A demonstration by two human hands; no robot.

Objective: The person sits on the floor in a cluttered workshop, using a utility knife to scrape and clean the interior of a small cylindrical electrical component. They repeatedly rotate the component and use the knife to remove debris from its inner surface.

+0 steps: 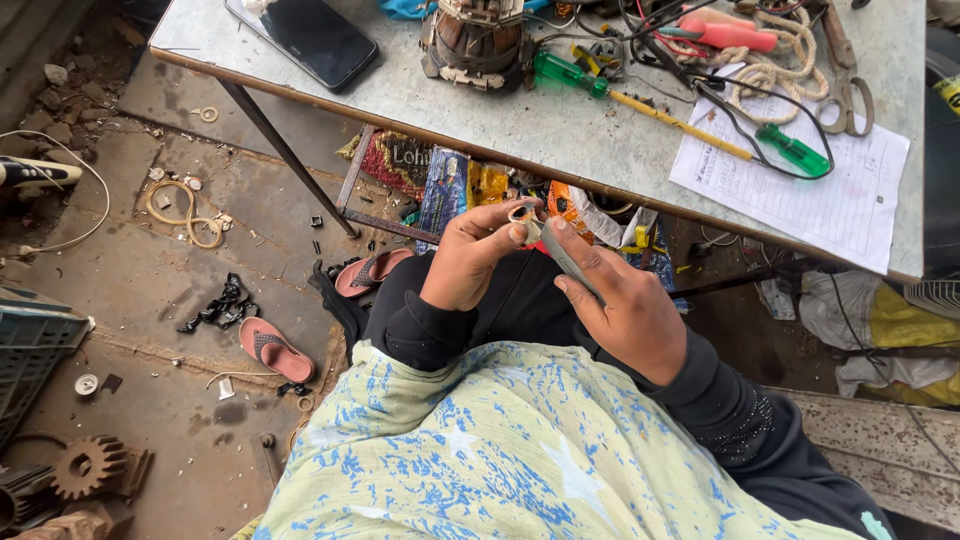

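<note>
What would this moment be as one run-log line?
left hand: pinching small ring | right hand: holding grey tool at the ring | place: lap, below table | table: phone, screwdrivers

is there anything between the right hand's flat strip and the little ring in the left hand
Nothing visible. The left hand pinches the small ring at its fingertips, and the right hand holds the grey flat strip with its tip right beside the ring. Whether strip and ring actually touch is too small to tell.

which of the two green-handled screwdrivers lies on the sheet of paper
The right-hand one, its green handle resting on the white paper. The other lies left of it on bare table, beside the motor part.
</note>
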